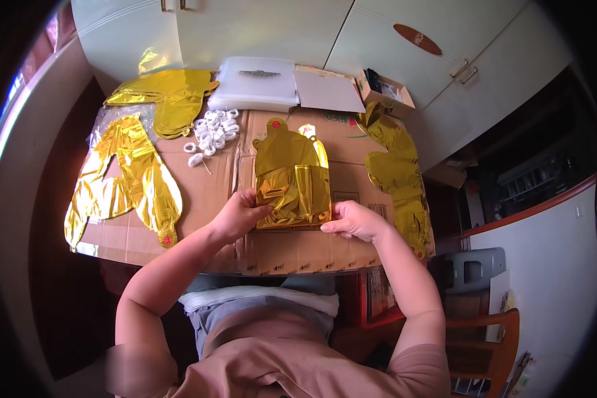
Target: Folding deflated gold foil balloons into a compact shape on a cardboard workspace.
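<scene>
A gold foil balloon [292, 182], partly folded over, lies on the cardboard in front of me, with a red mark on its top tab. My left hand [242, 213] pinches its lower left edge between thumb and fingers. At the lower right corner, my right hand [353, 221] grips the foil the same way. Several coils of white string [212, 132] sit just beyond my left hand. Flat on the left is another gold foil balloon [126, 176], uninflated. More gold foil balloons are stacked [172, 99] at the far left, and others [398, 176] lie along the right side.
Flattened cardboard [285, 259] covers the table. At the back stand a translucent plastic box [255, 86], a flat grey-white board [328, 91] and a small open carton [391, 96] holding dark items. Pale cabinets [265, 30] rise behind. A wooden chair [504, 338] is at the lower right.
</scene>
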Action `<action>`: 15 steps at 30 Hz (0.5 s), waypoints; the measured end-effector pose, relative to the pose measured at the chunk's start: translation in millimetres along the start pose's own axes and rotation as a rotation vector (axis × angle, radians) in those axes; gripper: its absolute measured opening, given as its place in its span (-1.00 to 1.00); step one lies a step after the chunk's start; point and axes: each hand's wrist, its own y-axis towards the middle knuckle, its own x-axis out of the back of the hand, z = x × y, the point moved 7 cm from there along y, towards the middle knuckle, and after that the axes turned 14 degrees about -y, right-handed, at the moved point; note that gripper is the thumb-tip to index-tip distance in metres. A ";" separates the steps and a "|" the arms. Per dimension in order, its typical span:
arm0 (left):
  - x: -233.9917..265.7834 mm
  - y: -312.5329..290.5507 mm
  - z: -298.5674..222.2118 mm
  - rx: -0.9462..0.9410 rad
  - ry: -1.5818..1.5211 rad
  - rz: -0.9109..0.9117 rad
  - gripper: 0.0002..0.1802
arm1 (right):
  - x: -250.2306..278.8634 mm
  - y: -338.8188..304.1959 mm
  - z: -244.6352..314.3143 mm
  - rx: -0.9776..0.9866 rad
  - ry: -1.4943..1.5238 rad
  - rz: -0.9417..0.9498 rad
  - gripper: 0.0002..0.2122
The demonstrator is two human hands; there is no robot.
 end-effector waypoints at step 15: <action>-6.3 -14.3 -10.4 -0.110 0.047 0.088 -0.25 | -8.1 -6.4 -17.2 -0.105 0.081 -0.266 -0.84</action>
